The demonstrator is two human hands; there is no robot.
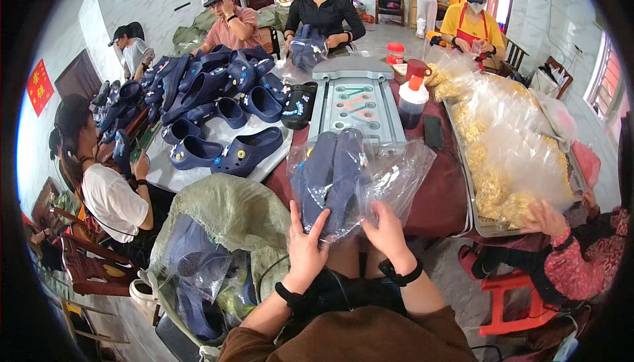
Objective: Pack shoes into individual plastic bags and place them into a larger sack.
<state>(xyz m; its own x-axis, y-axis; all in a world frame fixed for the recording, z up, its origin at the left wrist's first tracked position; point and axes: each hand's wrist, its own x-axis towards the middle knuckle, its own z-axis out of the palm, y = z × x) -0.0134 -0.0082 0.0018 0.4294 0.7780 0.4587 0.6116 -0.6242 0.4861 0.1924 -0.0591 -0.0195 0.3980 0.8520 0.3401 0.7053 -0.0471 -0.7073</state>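
In front of me is a clear plastic bag (pixel 403 167) with a pair of navy clogs (pixel 330 170) inside, textured soles facing up. My left hand (pixel 306 246) grips the bag's near left corner, its fingers against the clogs. On the near right side, my right hand (pixel 388 231) holds the plastic between thumb and fingers. The bag's loose part spreads to the right over the dark red tablecloth (pixel 432 210). Just beyond the bag stands a grey machine (pixel 360 101) with a sloping top that has green and orange lines and round holes.
Navy clogs (pixel 254 150) are heaped on the white table at left. An open woven sack (pixel 224 203) holds bagged clogs by my left arm. A metal tray (pixel 465 197) of yellow pieces in bags lies right, near a bottle (pixel 413 104). Several people sit or stand around.
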